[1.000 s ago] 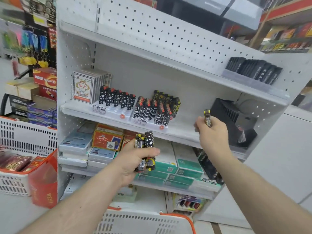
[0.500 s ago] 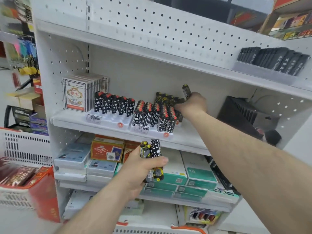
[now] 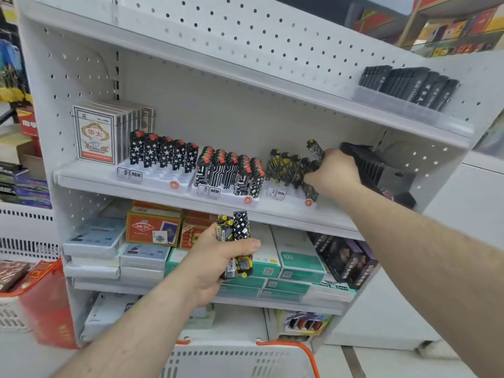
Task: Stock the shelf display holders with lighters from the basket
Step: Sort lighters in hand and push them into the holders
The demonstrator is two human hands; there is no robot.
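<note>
Up at the middle shelf [image 3: 152, 186], the right hand [image 3: 334, 173] curls its fingers around one black-and-yellow lighter [image 3: 315, 150], over the rightmost white holder [image 3: 289, 196]; its long axis is tilted, the top pointing up and left. Lower and nearer, the left hand [image 3: 218, 257] grips a bundle of lighters [image 3: 234, 241] standing nearly upright. The two hands are well apart.

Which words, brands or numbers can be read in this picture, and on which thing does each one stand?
"NBM": label on the left display holder.
"NBM": label on the middle display holder.
"NBM": label on the right display holder.
"华太": front of the white card box.
"100": teal and white carton on the lower shelf.
Too blurred to read: the orange box, the black packs on the top shelf, the lighters.
</note>
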